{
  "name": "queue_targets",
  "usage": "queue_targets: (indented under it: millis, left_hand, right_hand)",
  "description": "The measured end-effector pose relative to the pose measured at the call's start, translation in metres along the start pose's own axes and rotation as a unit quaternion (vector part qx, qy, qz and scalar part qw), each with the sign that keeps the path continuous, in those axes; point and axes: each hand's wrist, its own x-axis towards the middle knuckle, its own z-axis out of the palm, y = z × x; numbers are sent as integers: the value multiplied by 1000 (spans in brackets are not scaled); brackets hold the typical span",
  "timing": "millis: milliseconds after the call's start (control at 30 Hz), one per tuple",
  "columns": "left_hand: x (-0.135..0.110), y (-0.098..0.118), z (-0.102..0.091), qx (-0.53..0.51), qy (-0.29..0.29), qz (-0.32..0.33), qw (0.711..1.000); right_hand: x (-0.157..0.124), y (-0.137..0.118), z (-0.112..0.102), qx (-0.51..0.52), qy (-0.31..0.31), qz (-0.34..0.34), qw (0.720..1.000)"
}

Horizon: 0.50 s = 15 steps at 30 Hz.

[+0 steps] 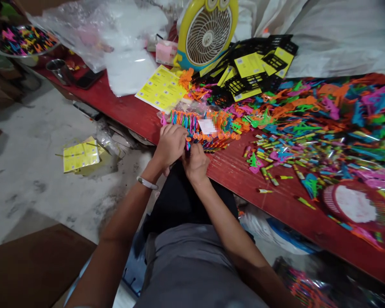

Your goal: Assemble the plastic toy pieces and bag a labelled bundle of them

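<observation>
Head view: one gathered row of multicoloured plastic pieces [192, 123], near edge of long red table [231, 169]; left hand [171, 144] and right hand [196, 163] at it, fingers curled, clamping cannot be told; loose multicoloured plastic heap [308, 112], right, ungathered

Left hand [171, 144], right hand [196, 163] — adjacent, curled

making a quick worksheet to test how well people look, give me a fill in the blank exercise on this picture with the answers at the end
1. The left hand and right hand are at a multicoloured bundle; the pale band is on the ____ wrist.
2. The bare part of the tabletop is ____ in colour.
3. The fan has a ____ rim.
4. In the picture, the round basket lies to the ____ of both hands.

Missing words: left; red; yellow; right.
</observation>
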Motion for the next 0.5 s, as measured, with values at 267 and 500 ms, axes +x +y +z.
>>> queue_targets:
  millis: [267,500]
  left_hand:
    - [0,0,-1,-4,1,2,1000]
    - [2,-4,2,-3,-2,4,1000]
  right_hand:
    - [8,-10,-9,-56,-90,43,993]
    - [5,1,2,52,-37,20,998]
